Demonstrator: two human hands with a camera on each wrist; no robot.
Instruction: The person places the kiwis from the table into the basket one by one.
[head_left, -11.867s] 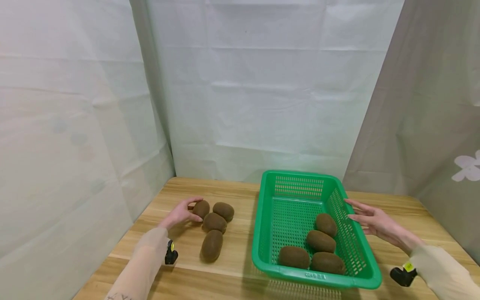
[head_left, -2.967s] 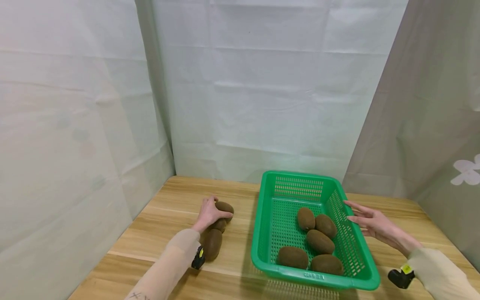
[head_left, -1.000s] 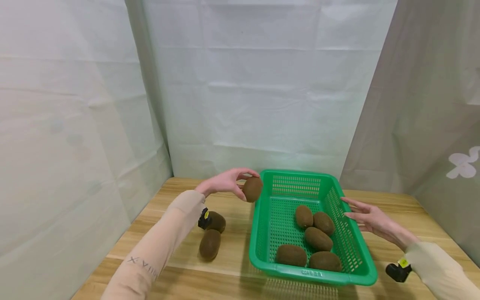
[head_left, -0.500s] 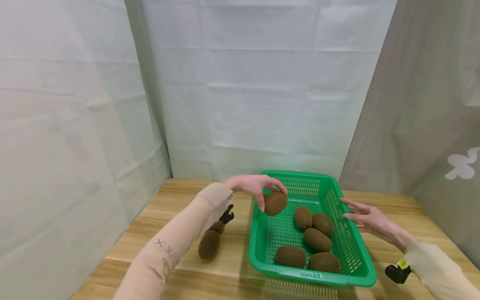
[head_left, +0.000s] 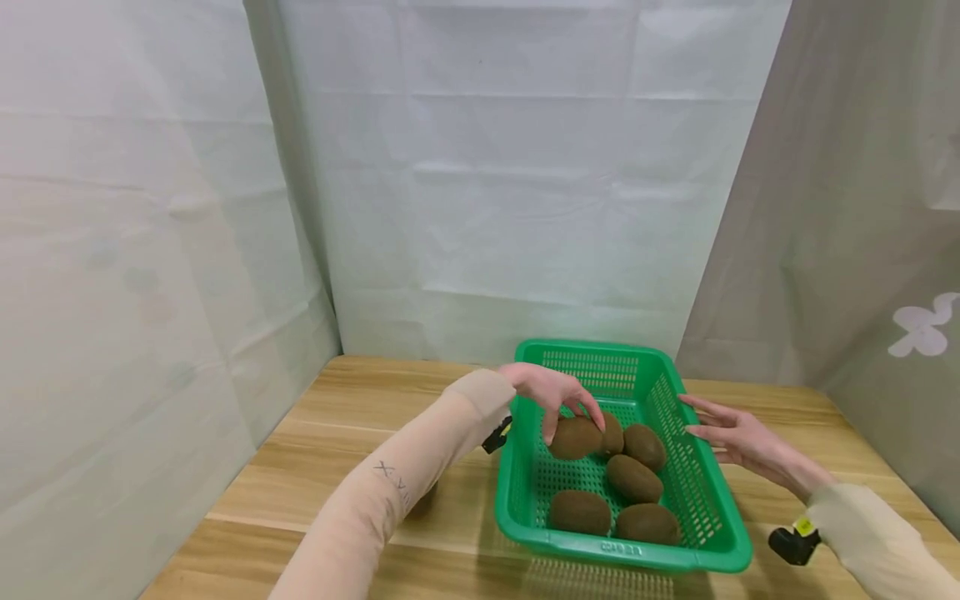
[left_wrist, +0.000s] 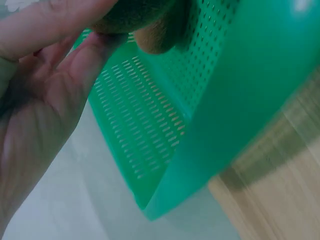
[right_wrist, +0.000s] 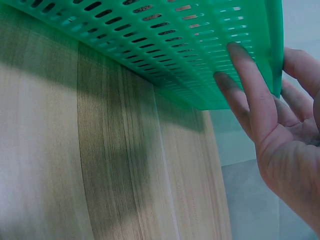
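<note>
My left hand reaches into the green plastic basket and pinches a brown kiwifruit between thumb and fingers. In the left wrist view, the held kiwifruit is cut off by the top edge. Several other kiwifruits lie on the basket's floor, one partly behind the held fruit. My right hand touches the basket's right side near the rim. In the right wrist view, two fairly straight fingers rest against the slotted outer wall.
On the wooden table, left of the basket, a kiwifruit shows partly from behind my left sleeve. Pale curtains hang behind the table and along both sides.
My left hand has picked a kiwifruit off the table and carried it right, over the rim and down into the basket. The right hand stays at the basket's side.
</note>
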